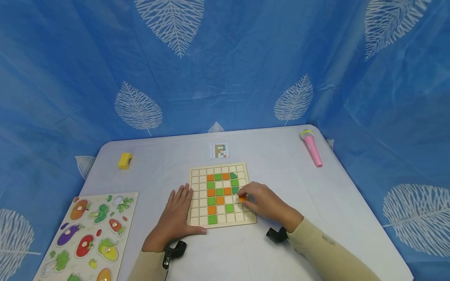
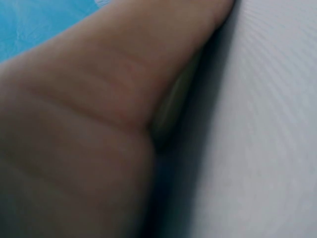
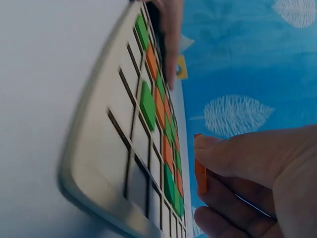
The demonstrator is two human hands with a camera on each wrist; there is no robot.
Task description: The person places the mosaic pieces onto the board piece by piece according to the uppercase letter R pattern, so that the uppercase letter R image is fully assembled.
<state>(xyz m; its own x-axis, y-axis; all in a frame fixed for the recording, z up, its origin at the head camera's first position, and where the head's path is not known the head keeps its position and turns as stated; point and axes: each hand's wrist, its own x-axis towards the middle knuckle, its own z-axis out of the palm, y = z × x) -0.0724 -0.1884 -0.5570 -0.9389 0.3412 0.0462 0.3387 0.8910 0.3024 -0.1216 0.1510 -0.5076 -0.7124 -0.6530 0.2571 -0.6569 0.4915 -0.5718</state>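
A wooden grid board (image 1: pixel 195 203) lies on the table, with green and orange square tiles and dark green curved ones forming a letter R. My left hand (image 1: pixel 177 216) lies flat with fingers straight along the board's left edge, its thumb at the front edge; the left wrist view shows only blurred skin close to the cloth. Between thumb and fingertips, my right hand (image 1: pixel 263 201) pinches an orange tile (image 3: pixel 200 173) over the board's right side. In the right wrist view the tile is held on edge, apart from the board.
A small card (image 1: pixel 219 150) with a printed R pattern lies behind the board. The yellow arch block (image 1: pixel 124 160) is at back left, a pink toy microphone (image 1: pixel 312 148) at back right. At front left is a vegetable puzzle board (image 1: pixel 128 214). Blue leaf-patterned cloth surrounds the table.
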